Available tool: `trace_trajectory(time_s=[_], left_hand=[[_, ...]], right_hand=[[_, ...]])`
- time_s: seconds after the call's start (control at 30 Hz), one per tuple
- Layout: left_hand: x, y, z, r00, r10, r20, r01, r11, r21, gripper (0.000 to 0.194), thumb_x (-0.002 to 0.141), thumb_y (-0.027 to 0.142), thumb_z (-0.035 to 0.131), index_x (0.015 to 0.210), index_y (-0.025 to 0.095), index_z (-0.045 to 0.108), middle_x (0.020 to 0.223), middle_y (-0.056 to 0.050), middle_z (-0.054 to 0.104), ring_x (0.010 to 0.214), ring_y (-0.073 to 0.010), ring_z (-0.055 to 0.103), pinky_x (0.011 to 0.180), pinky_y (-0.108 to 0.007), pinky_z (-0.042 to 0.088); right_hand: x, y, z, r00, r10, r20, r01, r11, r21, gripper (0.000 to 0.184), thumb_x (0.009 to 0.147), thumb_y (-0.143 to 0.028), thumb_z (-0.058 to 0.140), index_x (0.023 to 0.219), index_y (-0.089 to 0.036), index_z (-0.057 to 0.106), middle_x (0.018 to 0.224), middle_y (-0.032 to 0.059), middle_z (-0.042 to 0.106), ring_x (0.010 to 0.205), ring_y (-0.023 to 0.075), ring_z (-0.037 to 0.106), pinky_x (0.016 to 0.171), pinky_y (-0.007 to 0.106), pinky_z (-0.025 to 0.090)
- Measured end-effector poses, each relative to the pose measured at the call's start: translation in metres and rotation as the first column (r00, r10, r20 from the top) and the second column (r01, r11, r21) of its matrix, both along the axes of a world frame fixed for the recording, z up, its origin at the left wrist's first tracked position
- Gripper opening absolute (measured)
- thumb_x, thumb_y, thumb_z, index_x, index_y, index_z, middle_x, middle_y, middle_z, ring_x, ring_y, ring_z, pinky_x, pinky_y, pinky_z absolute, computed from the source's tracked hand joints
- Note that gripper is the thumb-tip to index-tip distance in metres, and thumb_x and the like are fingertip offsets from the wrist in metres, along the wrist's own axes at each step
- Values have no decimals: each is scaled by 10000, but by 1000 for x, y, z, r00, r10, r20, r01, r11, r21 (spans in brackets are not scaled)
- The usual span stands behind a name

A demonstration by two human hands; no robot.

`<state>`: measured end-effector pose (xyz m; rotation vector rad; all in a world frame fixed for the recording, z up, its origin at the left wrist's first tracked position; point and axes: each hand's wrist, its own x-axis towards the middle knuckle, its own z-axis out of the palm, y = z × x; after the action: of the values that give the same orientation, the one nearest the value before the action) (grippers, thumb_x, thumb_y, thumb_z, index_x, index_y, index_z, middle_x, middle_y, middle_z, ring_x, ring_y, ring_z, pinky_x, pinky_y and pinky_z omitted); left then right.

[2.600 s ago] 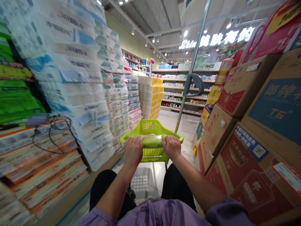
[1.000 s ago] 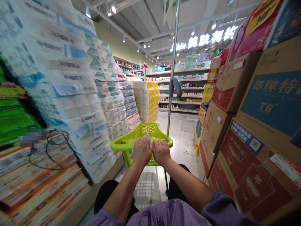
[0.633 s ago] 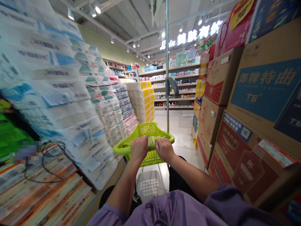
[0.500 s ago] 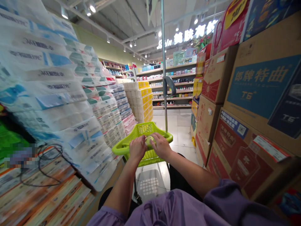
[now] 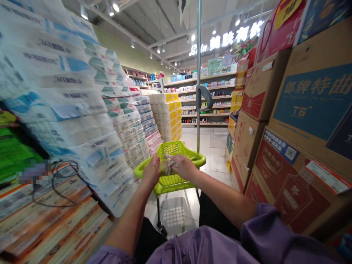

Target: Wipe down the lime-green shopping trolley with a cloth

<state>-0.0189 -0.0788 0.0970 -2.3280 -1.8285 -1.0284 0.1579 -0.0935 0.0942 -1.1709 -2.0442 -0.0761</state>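
A lime-green shopping cart basket [image 5: 172, 187] stands straight in front of me on thin dark legs. My right hand [image 5: 184, 168] is closed round a crumpled whitish cloth [image 5: 169, 164], held over the cart's near rim. To the left of the cloth, my left hand [image 5: 151, 171] is at the near rim with its fingers stretched upward and palm turned inward; nothing shows in it. The gap between the left hand and the cloth is small. The basket's inside is partly hidden behind my hands.
Tall stacks of wrapped tissue packs [image 5: 71, 99] line the left, with flat cartons and a black cable [image 5: 55, 183] lower down. Large cardboard boxes [image 5: 308, 99] crowd the right. A metal pole [image 5: 198, 62] with a grey loop rises behind the cart. Stocked shelves [image 5: 209, 88] stand farther back.
My left hand has moved left, away from my right. The hands were together at the middle of the handle; now the whitish cloth shows in my right hand. The view has shifted slightly left.
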Motion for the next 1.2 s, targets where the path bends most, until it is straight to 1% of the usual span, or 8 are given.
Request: trace_trajectory(time_s=[0.2, 0.4, 0.5, 0.6, 0.77, 0.9, 1.03, 1.2], left_hand=[[8, -13, -19, 944, 103, -314, -49, 984, 173, 457, 968, 377, 272, 1196, 160, 604, 1039, -114, 714, 906, -254, 658, 854, -425, 427], [10, -14, -27, 949, 110, -295, -32, 966, 257, 442, 959, 291, 264, 1193, 153, 613, 1030, -112, 713, 871, -248, 645, 830, -423, 407], [8, -13, -30, 954, 97, -282, -19, 963, 268, 447, 953, 273, 263, 1214, 129, 596, 1041, -132, 706, 872, -247, 641, 835, -425, 406], [7, -11, -33, 956, 91, -280, -10, 960, 280, 448, 947, 263, 264, 1226, 105, 577, 1025, -146, 704, 877, -251, 636, 835, -427, 406], [4, -7, -32, 954, 92, -285, -10, 961, 278, 437, 948, 242, 248, 1079, 118, 646, 918, -136, 708, 850, -246, 628, 825, -418, 398], [2, -6, -33, 965, 97, -243, -26, 960, 278, 450, 959, 266, 241, 1156, 127, 620, 984, -124, 709, 882, -249, 619, 853, -431, 385], [6, -12, -45, 981, 119, -153, -60, 939, 340, 419, 959, 300, 286, 1226, 173, 582, 1090, -104, 688, 1023, -243, 582, 974, -433, 332], [10, -18, -61, 988, 82, -129, -29, 929, 369, 399, 949, 308, 336, 1267, 171, 533, 1242, -114, 618, 1196, -249, 505, 1070, -420, 265]], right_hand=[[14, 2, -12, 988, -153, 38, 152, 988, 26, 351, 800, -153, 577, 1142, -112, 642, 1185, 169, 622, 1143, 282, 541, 984, 425, 418], [1, -5, -23, 996, 83, -25, -81, 995, 61, 314, 889, -199, 479, 1177, -191, 602, 1146, 97, 658, 1104, 208, 581, 964, 376, 450], [-1, -4, -27, 995, -29, -99, 37, 996, 85, 429, 860, -213, 518, 1281, -132, 500, 1224, 155, 608, 1153, 237, 549, 972, 404, 451], [-17, -3, -29, 984, -160, -79, 168, 980, 103, 337, 855, -221, 522, 1180, -137, 559, 1164, 159, 629, 1136, 261, 547, 996, 443, 428], [-44, -6, -26, 997, -65, 34, 59, 987, 153, 305, 855, -172, 489, 1143, -165, 591, 1182, 118, 637, 1146, 228, 538, 1015, 390, 410], [-15, -7, -25, 993, -27, 117, 4, 982, 187, 292, 832, -172, 504, 1104, -169, 612, 1145, 95, 662, 1113, 228, 557, 1058, 424, 353], [12, -5, -30, 986, -161, 53, 149, 971, 186, 283, 816, -148, 498, 1066, -149, 630, 1120, 112, 668, 1127, 245, 545, 1050, 424, 360], [-21, -7, -33, 996, -53, 76, 39, 984, 174, 387, 841, -142, 473, 1213, -158, 580, 1224, 112, 618, 1180, 232, 506, 1035, 392, 392]])
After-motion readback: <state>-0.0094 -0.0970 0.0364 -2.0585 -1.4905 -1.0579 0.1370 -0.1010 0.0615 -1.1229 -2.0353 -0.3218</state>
